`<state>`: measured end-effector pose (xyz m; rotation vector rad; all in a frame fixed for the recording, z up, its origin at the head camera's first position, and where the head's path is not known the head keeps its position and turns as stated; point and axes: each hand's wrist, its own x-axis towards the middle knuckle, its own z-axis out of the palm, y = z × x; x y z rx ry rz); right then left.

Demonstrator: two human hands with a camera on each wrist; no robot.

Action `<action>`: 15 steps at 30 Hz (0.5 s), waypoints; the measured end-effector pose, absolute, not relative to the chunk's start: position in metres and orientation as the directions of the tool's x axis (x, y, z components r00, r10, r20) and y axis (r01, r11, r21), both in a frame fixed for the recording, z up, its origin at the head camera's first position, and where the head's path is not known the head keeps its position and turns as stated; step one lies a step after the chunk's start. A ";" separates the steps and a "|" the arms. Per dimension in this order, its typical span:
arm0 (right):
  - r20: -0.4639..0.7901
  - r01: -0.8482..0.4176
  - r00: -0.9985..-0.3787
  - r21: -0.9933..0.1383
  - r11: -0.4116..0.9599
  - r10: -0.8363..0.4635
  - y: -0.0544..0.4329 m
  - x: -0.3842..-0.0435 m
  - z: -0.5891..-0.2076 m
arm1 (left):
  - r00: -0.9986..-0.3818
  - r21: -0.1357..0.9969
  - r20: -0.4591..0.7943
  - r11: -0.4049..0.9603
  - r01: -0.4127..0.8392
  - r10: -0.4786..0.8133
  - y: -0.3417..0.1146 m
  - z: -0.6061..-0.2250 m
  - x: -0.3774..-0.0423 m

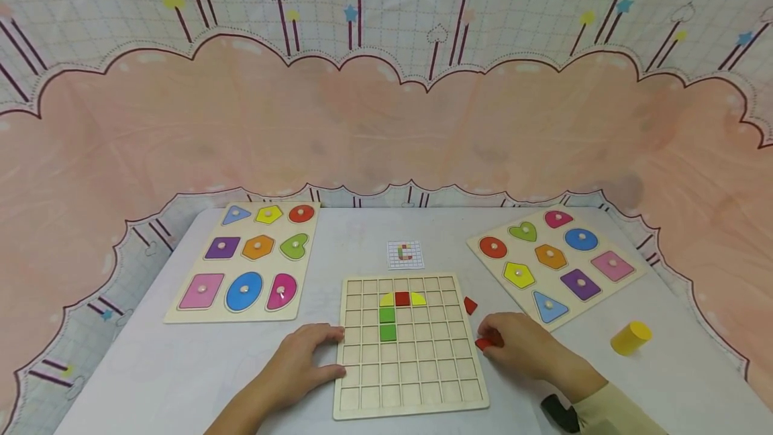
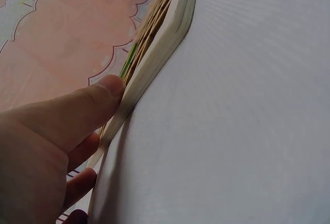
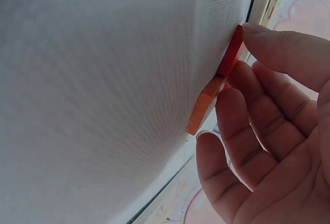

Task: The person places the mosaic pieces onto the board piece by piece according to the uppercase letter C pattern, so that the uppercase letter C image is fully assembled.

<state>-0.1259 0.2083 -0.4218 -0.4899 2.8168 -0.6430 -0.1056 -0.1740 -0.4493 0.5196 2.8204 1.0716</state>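
Head view shows a white table [image 1: 199, 368] with a wooden grid board [image 1: 423, 381] lying flat near its front edge, a few pieces already seated in its upper rows: a yellow arch [image 1: 417, 299] with a red square [image 1: 402, 299] in its middle, and two green squares [image 1: 387, 324] stacked below. The left hand [image 1: 298, 368] rests on the table against the board's left edge, fingers relaxed and straight, gripping nothing; from the left wrist the thumb [image 2: 87, 108] presses flat against the board's side. The right hand [image 1: 522, 348] sits just off the board's right edge, its fingertips pinching a small red piece [image 1: 486, 342] that lies on the table; the right wrist view shows the thumb and fingers closing on that piece. Another red piece [image 1: 470, 305] lies loose on the table nearby. A small pattern card [image 1: 405, 254] sits behind the board. Shape puzzle boards flank it left [image 1: 181, 311] and right [image 1: 634, 277], and a yellow cylinder [image 1: 631, 337] lies further right.
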 end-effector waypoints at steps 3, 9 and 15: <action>-0.127 -0.277 -0.920 -0.458 0.845 -0.371 0.208 -0.126 -0.422 | -0.939 0.657 0.047 0.698 0.286 0.341 -0.174 -0.449 -0.106; -0.130 -0.278 -0.919 -0.458 0.844 -0.373 0.206 -0.126 -0.421 | -0.938 0.651 0.053 0.701 0.293 0.343 -0.174 -0.449 -0.106; -0.150 -0.219 -0.935 -0.468 0.856 -0.322 0.205 -0.126 -0.418 | -0.939 0.651 0.048 0.702 0.288 0.341 -0.174 -0.449 -0.106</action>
